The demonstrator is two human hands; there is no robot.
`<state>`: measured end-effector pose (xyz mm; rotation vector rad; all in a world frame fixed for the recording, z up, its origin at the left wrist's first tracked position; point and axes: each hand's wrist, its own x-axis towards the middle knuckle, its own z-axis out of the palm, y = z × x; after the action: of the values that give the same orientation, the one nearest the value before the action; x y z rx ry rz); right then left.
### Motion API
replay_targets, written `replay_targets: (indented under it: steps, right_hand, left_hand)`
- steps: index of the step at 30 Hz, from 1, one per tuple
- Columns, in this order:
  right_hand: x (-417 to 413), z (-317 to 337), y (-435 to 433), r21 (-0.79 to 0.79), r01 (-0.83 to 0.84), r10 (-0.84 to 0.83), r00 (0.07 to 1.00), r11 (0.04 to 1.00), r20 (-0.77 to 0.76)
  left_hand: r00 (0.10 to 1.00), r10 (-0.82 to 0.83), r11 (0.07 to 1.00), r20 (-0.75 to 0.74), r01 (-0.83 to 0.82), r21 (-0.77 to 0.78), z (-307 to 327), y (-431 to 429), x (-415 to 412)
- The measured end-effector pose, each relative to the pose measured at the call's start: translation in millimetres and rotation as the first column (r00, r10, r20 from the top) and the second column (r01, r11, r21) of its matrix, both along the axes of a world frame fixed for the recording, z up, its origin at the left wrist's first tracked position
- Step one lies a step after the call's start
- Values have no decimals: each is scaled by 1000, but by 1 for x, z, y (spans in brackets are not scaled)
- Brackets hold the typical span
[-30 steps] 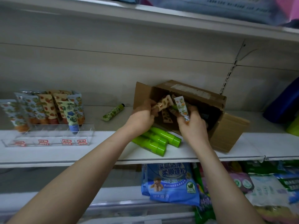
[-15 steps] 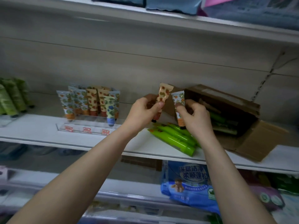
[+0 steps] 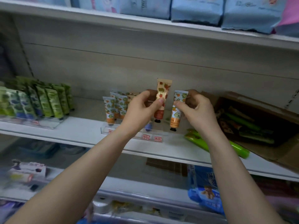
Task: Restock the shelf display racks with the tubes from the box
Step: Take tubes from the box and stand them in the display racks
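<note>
A pale grey back panel [image 3: 145, 68] fills the middle of the frame, crossed by a thin dark horizontal seam [image 3: 113, 54]. Slotted metal uprights run down it at the far left [image 3: 26, 62] and at the right edge [image 3: 292, 99]. Across the top, a white upper shelf [image 3: 129, 25] carries a row of light-blue soft packs [image 3: 195, 10], with a pink pack [image 3: 291, 12] in the upper right corner. The white middle shelf [image 3: 77, 135] spans the centre. Below it, a lower shelf [image 3: 137, 186] holds blurred goods [image 3: 27, 173] at lower left and a blue bag [image 3: 205, 188] at lower right. The light is dim and even.
</note>
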<state>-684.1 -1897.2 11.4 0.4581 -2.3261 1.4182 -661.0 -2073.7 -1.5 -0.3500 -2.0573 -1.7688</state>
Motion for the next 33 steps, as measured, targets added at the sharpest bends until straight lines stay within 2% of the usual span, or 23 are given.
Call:
replay_targets:
  steps: [8, 17, 33]
  right_hand:
    - [8, 11, -69, 14, -86, 86, 996, 996, 20]
    - [1, 2, -128, 124, -49, 42, 998, 991, 56]
    - [-8, -6, -167, 279, 11, -29, 998, 960, 59]
  left_hand:
    - [995, 89, 996, -49, -90, -17, 0, -71, 10]
    - [987, 159, 987, -35, -159, 3, -7, -132, 16]
    - [989, 145, 989, -41, -146, -16, -17, -158, 13]
